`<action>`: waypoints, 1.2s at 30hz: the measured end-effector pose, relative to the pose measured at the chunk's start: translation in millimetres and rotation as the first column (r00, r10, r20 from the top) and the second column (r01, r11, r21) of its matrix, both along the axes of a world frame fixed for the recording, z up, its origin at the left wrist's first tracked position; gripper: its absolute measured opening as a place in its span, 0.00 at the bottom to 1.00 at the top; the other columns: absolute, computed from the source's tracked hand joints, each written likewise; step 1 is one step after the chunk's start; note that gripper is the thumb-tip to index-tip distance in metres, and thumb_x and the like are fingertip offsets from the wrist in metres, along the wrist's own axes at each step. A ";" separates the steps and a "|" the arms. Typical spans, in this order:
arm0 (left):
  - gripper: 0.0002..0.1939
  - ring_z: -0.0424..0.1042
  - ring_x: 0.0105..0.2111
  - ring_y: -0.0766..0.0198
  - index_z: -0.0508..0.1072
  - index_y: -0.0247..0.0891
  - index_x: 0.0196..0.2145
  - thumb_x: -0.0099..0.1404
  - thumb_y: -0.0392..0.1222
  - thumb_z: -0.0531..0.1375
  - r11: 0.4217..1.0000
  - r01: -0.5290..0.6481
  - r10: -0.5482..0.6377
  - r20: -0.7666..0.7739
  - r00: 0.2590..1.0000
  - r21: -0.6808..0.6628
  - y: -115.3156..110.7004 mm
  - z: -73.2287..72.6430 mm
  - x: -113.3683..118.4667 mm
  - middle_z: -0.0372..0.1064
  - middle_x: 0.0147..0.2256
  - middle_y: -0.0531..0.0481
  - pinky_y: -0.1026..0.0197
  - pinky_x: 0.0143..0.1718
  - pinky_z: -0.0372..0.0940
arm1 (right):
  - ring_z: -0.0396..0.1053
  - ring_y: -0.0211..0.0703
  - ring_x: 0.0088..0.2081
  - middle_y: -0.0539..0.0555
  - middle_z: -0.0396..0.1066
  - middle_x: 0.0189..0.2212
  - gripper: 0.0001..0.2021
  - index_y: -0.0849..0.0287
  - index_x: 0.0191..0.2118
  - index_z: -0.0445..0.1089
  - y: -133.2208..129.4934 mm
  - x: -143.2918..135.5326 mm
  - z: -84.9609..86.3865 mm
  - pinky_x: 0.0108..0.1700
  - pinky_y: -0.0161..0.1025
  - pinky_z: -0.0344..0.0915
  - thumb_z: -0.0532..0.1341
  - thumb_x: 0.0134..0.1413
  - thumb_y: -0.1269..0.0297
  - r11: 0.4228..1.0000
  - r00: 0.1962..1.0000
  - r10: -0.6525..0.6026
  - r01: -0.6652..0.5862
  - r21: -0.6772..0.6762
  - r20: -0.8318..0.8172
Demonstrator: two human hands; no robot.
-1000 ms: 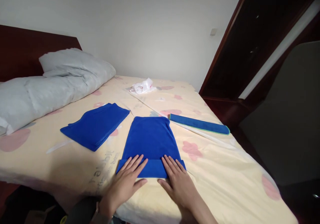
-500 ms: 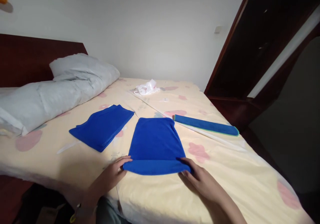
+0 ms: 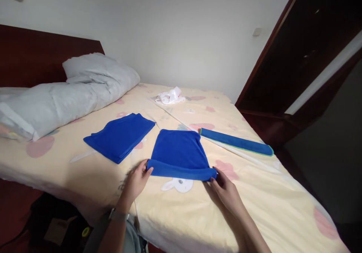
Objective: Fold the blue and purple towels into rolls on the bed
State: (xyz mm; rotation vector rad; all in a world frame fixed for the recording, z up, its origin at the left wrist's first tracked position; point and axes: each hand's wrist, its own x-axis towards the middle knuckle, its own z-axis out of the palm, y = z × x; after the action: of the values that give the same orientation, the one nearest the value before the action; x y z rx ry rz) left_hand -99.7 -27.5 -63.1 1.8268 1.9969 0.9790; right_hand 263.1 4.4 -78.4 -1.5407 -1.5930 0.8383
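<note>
A blue cloth (image 3: 179,145) lies flat on the bed, its near end turned over into a band. My left hand (image 3: 138,179) pinches the left end of that band between thumb and fingers. At the band's right end, my right hand (image 3: 224,187) grips the corner the same way. To the left rests a stack of folded blue cloths (image 3: 120,136), apart from my hands. A long, narrow folded blue cloth with green edging (image 3: 236,141) lies to the right, beyond my right hand.
The bed (image 3: 181,215) has a pale yellow patterned sheet. A grey-white quilt (image 3: 70,98) is bunched by the dark headboard (image 3: 42,53). A crumpled white plastic bag (image 3: 171,95) lies near the wall. A dark wooden cabinet (image 3: 283,57) stands at the right.
The folded band has moved away from me, so less of the flat cloth shows and a rabbit print is uncovered. Both hands have moved forward with it. The camera view has shifted slightly.
</note>
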 end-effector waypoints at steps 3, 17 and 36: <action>0.23 0.76 0.37 0.56 0.66 0.38 0.57 0.71 0.53 0.51 0.995 -0.072 0.080 -0.141 0.987 0.062 2.7 0.8 9.6 0.76 0.37 0.46 0.57 0.40 0.67 | 0.74 0.56 0.45 0.60 0.77 0.43 0.30 0.60 0.61 0.63 4.7 -1.9 1.1 0.46 0.47 0.68 0.54 0.60 0.46 0.999 0.999 -0.038 0.038 -0.036 -0.017; 0.13 0.74 0.29 0.62 0.72 0.44 0.47 0.70 0.49 0.54 0.986 -0.162 0.164 -0.129 0.978 0.024 -7.2 22.7 20.4 0.74 0.31 0.52 0.65 0.29 0.60 | 0.72 0.48 0.33 0.52 0.75 0.34 0.17 0.52 0.47 0.69 -2.5 -2.9 19.3 0.36 0.39 0.64 0.53 0.63 0.48 0.998 0.993 0.059 -0.063 0.031 0.105; 0.32 0.53 0.67 0.53 0.50 0.53 0.69 0.71 0.55 0.53 0.859 0.510 -0.474 -0.430 0.769 -0.035 -22.2 15.8 66.0 0.50 0.68 0.50 0.45 0.66 0.51 | 0.45 0.56 0.69 0.57 0.45 0.69 0.34 0.57 0.72 0.44 -39.7 -46.4 18.7 0.68 0.59 0.48 0.53 0.68 0.50 0.816 0.680 0.315 -0.551 0.177 0.662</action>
State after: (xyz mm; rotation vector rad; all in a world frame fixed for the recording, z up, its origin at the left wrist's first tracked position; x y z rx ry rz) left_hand -33.7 -49.7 -47.3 2.6105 1.5223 0.5365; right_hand 216.7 -35.3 -59.7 -1.2086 -2.5128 0.2211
